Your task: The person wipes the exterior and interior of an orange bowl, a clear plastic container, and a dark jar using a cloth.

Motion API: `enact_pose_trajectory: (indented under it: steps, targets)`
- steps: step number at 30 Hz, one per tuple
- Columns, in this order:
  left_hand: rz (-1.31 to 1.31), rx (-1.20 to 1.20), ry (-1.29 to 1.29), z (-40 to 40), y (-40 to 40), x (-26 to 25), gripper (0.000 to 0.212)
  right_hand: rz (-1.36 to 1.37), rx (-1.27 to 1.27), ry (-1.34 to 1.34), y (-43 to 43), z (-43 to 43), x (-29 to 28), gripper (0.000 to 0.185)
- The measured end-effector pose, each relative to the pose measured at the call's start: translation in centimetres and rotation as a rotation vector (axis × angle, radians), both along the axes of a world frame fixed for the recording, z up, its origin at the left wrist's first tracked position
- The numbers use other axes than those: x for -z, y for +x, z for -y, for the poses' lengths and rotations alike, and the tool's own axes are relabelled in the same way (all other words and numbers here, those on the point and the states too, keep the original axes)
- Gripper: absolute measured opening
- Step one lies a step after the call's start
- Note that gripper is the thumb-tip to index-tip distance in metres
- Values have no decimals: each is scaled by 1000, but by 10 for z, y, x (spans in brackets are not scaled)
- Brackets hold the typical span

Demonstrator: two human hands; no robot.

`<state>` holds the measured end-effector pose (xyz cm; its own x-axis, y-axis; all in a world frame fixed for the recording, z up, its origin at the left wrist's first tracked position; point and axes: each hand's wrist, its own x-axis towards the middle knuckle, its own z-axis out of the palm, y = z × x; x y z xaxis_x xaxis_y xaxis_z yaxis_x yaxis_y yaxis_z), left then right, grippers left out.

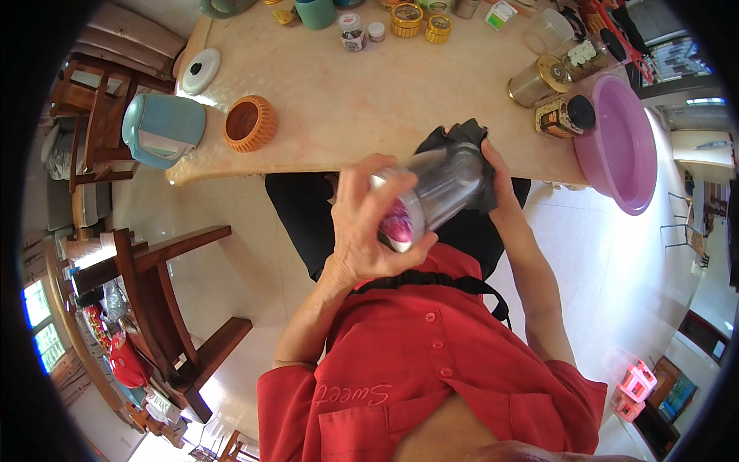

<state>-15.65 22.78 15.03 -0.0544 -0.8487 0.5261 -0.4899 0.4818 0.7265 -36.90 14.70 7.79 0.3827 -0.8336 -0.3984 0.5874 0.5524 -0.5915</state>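
My left hand (369, 231) grips one end of a clear cylindrical jar (447, 182), tilted over my lap at the table's near edge. Pink and white show at that end, between my fingers; whether it is a lid or a base I cannot tell. A dark grey cloth (488, 187) wraps the jar's far end, and my right hand (497, 173) holds it there, its fingers partly hidden behind cloth and jar. Left of my hands on the table stands an orange ribbed pot (250, 123).
A blue pitcher (164, 130) and a white lid (201, 71) are at the table's left. At right stand a purple basin (626, 144), a black-lidded jar (563, 117) and a gold-lidded canister (540, 82). Small jars, among them a gold tin (406, 20), line the back.
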Motion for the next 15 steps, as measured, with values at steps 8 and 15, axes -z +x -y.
enact_pose_trajectory:
  steps: [8, 15]
  targets:
    - [132, 82, 208, 0, 4, 17, 110, -28, -54, 20, -34, -9, 5, 42]
    - [-699, 69, 803, 1, 4, 14, 105, -339, 114, -286, -27, -17, -7, 43]
